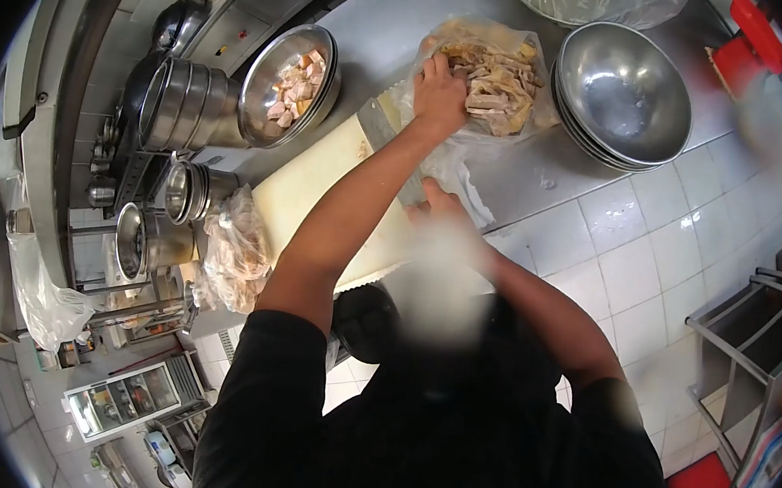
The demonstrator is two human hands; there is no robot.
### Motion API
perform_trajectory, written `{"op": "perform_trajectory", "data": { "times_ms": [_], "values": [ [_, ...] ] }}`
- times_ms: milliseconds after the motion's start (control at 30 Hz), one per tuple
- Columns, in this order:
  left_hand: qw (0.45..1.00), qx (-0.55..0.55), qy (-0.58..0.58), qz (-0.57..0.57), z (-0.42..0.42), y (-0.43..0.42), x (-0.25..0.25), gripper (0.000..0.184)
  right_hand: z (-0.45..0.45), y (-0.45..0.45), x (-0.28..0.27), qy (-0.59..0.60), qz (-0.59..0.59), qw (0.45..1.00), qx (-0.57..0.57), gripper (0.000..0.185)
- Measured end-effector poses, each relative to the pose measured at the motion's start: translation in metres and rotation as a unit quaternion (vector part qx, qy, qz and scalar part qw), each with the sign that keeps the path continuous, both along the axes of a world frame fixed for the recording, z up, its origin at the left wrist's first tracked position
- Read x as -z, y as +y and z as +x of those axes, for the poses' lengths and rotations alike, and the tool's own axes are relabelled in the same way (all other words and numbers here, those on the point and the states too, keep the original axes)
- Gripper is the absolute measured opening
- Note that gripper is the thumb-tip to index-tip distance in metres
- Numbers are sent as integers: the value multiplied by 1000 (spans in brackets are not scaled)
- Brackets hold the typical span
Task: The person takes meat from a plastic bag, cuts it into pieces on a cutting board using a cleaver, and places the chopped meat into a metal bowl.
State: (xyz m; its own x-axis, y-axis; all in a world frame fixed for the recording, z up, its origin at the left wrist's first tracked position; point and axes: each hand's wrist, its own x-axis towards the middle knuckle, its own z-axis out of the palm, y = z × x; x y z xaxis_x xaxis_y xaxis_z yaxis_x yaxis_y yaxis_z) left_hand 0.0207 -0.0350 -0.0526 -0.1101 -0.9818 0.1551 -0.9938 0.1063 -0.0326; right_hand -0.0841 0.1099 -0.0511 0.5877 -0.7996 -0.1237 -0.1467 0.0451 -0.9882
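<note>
My left hand [441, 94] reaches to the left side of a clear plastic bag holding pale, yellowish strips of meat [500, 90]. Its fingers curl down at the edge of the strips, and what lies beneath them is hidden. Closer to my body, my right hand [441, 209] is closed at the near end of a large knife [377, 122], partly blurred by a smudge on the lens. The knife's broad blade lies over the cutting board [308, 180] and passes beneath my left forearm. The board is pale and lies on the steel table.
Left of the board, a steel bowl [258, 76] holds chunks of pink meat. A bag of meat [238, 253] sits by the board's near left edge. Stacked steel bowls [624, 92] stand at the right edge of the table [384, 18]. Steel pots [178, 106] line the left.
</note>
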Motion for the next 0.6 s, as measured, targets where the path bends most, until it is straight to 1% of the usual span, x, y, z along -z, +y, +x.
{"op": "perform_trajectory", "data": {
  "times_ms": [67,167,267,367,400,467,500,567,600],
  "values": [
    [998,-26,49,17,-3,0,-4,39,2,1,5,-1,-1,1000,5,30],
    [995,-38,89,6,0,1,-10,43,-1,1,1,2,17,1000,1,27],
    [987,-26,153,-40,10,-3,0,47,-3,-2,-6,11,39,999,-13,24],
    [981,-10,173,-87,15,-8,9,45,-5,-3,-11,15,54,998,-24,24],
    [983,14,157,-99,14,-4,5,43,-5,-3,-12,15,57,998,-28,23],
    [982,65,124,-124,11,2,-2,39,-2,-1,-4,4,23,1000,-16,24],
    [985,75,92,-122,14,1,4,37,-2,-1,-4,-1,6,1000,-9,24],
    [988,96,29,-118,19,-3,18,34,-3,-2,-6,8,18,1000,-16,25],
    [988,106,12,-112,19,-2,16,32,-4,-3,-8,14,23,999,-22,25]
  ]
}}
